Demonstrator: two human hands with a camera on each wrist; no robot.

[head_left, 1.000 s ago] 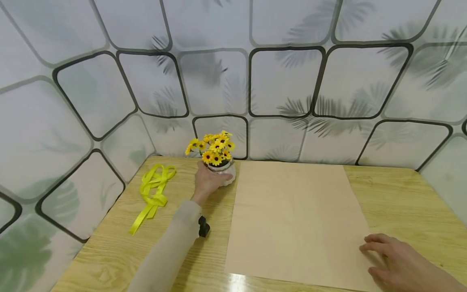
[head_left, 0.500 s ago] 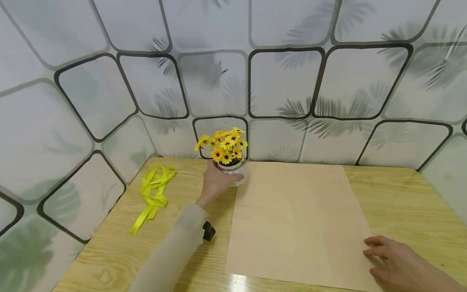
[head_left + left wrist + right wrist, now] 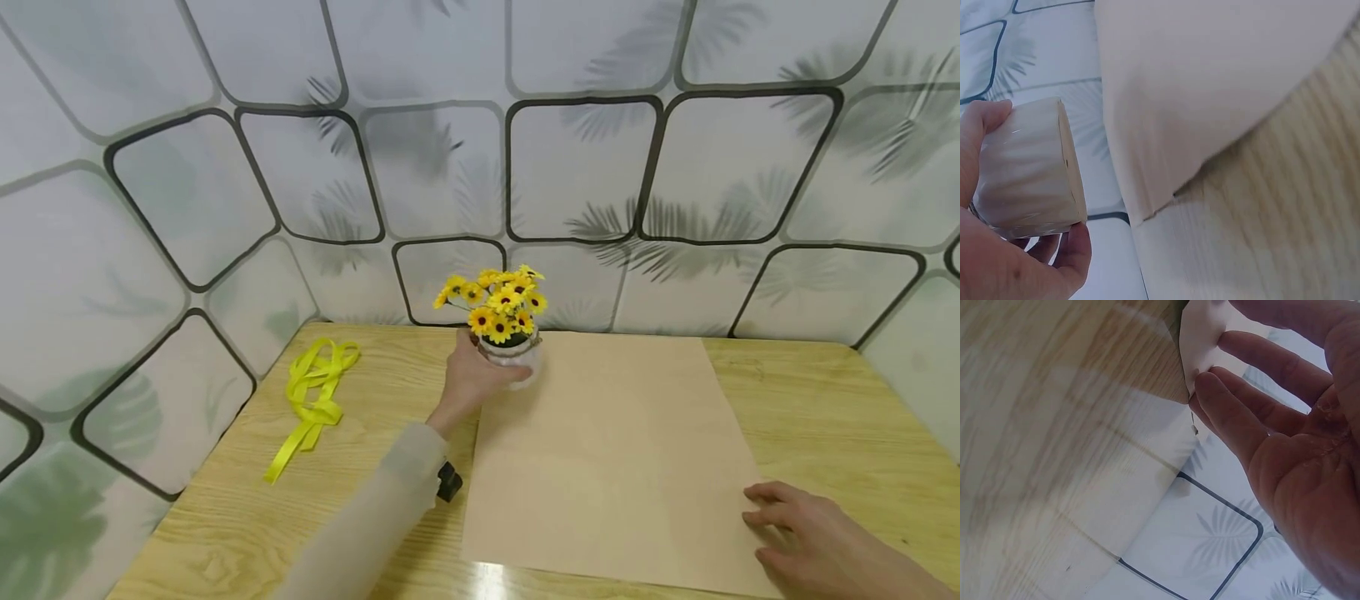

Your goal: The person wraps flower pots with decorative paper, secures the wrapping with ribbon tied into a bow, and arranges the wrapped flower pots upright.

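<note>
My left hand (image 3: 480,379) grips a white flowerpot (image 3: 529,360) of yellow artificial flowers (image 3: 501,305), thumb at the near side. The pot overlaps the upper left part of a large tan sheet of paper (image 3: 615,450). Seen in the left wrist view, the pot (image 3: 1025,169) is off the table, its flat base showing, with thumb and fingers of the hand (image 3: 1004,262) round it. My right hand (image 3: 817,537) lies at the sheet's lower right edge, fingers loosely extended. In the right wrist view its fingertips (image 3: 1207,381) touch the paper's edge (image 3: 1200,337).
A loosely bunched yellow ribbon (image 3: 318,392) lies on the left of the wood-grain table (image 3: 210,517). A patterned cloth-like wall (image 3: 585,175) stands right behind the table and along its left side.
My left hand has carried the flowerpot to the right, from beside the sheet to over its upper left part. My right hand has stayed almost in place.
</note>
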